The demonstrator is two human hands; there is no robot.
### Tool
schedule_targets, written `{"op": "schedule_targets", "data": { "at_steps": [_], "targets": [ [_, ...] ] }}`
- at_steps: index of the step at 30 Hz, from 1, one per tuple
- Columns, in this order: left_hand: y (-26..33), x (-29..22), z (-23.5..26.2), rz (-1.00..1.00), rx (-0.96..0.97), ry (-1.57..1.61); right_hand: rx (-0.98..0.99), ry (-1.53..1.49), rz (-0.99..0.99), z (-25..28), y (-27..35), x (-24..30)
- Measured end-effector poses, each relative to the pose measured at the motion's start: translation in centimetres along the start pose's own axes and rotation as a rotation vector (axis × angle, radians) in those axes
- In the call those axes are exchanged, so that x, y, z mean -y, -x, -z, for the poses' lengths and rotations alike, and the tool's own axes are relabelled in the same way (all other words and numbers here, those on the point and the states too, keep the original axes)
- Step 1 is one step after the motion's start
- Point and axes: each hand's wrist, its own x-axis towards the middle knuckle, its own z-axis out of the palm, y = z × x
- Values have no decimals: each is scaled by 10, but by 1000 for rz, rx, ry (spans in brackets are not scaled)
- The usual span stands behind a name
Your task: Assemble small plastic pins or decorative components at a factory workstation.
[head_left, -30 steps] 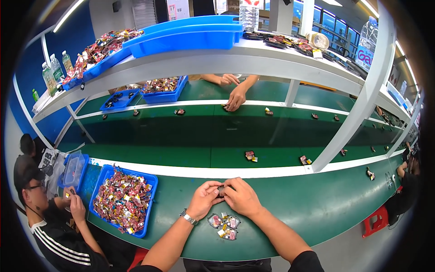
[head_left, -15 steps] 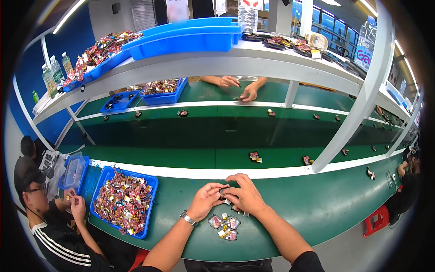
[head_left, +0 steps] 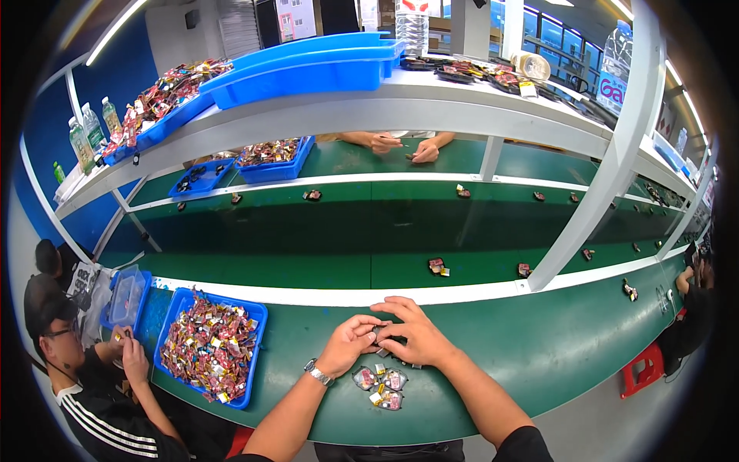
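Note:
My left hand (head_left: 348, 343) and my right hand (head_left: 416, 336) meet over the green table, fingertips pinched around a small dark electronic part (head_left: 378, 330). Fingers cover most of it, so its exact kind is hidden. Just below my hands lies a cluster of small dark-rimmed electronic assemblies (head_left: 391, 379) with reddish boards and white-and-yellow tags. Another piece is partly hidden beneath my right hand. To the left stands a blue tray (head_left: 262, 339) heaped with reddish circuit boards bearing yellow and white tags.
Beyond a white rail (head_left: 331, 295), a green belt (head_left: 308, 231) carries scattered assemblies (head_left: 439, 267). A white post (head_left: 573, 208) rises at the right, supporting a shelf with blue bins (head_left: 300, 81). One co-worker (head_left: 85, 377) sits at left; another's hands (head_left: 422, 150) work across the belt.
My right hand's fingers have shifted slightly over the part, both hands staying together. Pieces on the belt have drifted a little right. The hands across the belt have moved slightly.

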Motion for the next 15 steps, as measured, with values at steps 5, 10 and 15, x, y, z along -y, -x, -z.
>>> {"op": "schedule_targets", "data": {
  "at_steps": [5,10,15],
  "targets": [
    [-1,1,2,-5,6,12,-40,42,-48,-6,4,0],
    [-2,1,1,-32,11,49,-103,32,-68,-18,6,-3],
    [-2,3,4,-33,-13,96,-136,-58,-126,-25,9,-3]
  ]
}}
